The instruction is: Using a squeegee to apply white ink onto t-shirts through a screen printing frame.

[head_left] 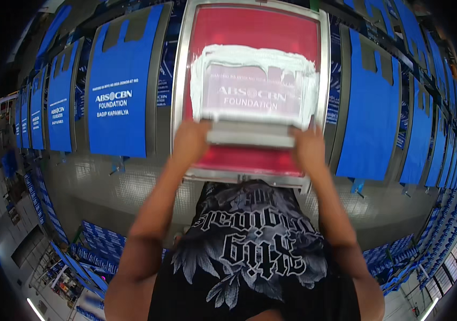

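View from above, looking down past a person's chest in a black shirt (250, 251) with grey printed lettering and leaves. Both bare forearms reach forward from the lower edge to a squeegee (250, 134), a grey bar lying crosswise on a printing screen (250, 32). The left hand (190, 140) is closed on the squeegee's left end and the right hand (309, 147) is closed on its right end, so the bar sits between the two hands, touching both.

The screen has a metal frame (179, 80) and red mesh. A thick band of white ink (250, 56) lies just beyond the squeegee, away from the hands, ringing a paler patch with faint lettering. The squeegee rests at the near edge of that patch.

The screen lies on a long grey table (132, 187). Blue bags (119, 91) lie flat in a row on both sides of the screen; those on the left carry white print, and the nearest bag on the right (370, 112) looks plain.
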`<act>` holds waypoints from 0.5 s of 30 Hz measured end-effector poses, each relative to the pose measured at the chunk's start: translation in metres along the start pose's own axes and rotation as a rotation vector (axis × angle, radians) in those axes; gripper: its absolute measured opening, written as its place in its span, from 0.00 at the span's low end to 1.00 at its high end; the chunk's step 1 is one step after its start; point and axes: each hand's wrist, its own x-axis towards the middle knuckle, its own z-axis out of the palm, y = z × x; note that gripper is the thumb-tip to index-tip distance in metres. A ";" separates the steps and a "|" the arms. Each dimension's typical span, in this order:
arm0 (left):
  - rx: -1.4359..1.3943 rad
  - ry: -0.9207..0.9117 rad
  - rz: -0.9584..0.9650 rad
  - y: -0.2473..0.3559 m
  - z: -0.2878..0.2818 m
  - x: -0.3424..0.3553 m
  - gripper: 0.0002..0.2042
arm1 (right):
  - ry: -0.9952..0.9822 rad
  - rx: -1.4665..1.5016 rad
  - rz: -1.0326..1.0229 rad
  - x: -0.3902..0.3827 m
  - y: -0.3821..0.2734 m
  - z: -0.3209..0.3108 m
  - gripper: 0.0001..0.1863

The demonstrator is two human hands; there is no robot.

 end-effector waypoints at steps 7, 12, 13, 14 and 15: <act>0.161 -0.053 0.022 -0.014 -0.056 0.166 0.16 | -0.026 0.024 0.015 0.148 0.072 -0.039 0.22; 0.035 -0.146 -0.083 0.006 -0.024 -0.013 0.18 | -0.132 0.039 -0.012 -0.017 -0.007 -0.029 0.21; 0.025 -0.122 -0.029 0.004 -0.004 -0.041 0.20 | -0.123 0.122 0.038 -0.037 -0.019 -0.016 0.20; -0.068 0.074 0.105 0.004 0.011 -0.052 0.21 | -0.010 0.241 0.066 -0.047 -0.026 -0.006 0.20; -0.064 0.079 0.107 0.003 0.010 -0.041 0.21 | -0.004 0.240 0.064 -0.039 -0.021 -0.007 0.20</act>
